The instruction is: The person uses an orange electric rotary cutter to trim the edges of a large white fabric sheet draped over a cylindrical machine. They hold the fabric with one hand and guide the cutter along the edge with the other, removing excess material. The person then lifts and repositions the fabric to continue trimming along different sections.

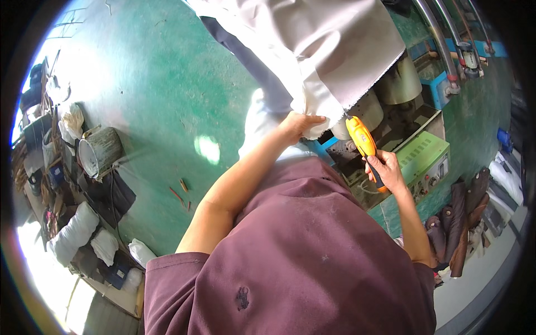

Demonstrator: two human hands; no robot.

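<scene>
Your left hand [295, 124] pinches the cloth [312, 50] edge at frame centre; your right hand [385, 170] clenches the cutter [362, 139], tip at the frayed edge. Cut looks barely begun.

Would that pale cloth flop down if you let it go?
Probably. The cloth hangs in soft folds and bunches where the left hand grips it, so it looks floppy. It seems light, since one hand holds it up. Its frayed edge suggests it could snag.

Pale cloth [318, 50]: woven, faint sheen, frayed cut edge. Hand tool [363, 142]: glossy yellow plastic body, dark matt grip. Floor [156, 95]: green painted, scuffed, semi-gloss. Far right rails [441, 39]: polished metal. Shirt [301, 262]: matt maroon knit, stained.
</scene>
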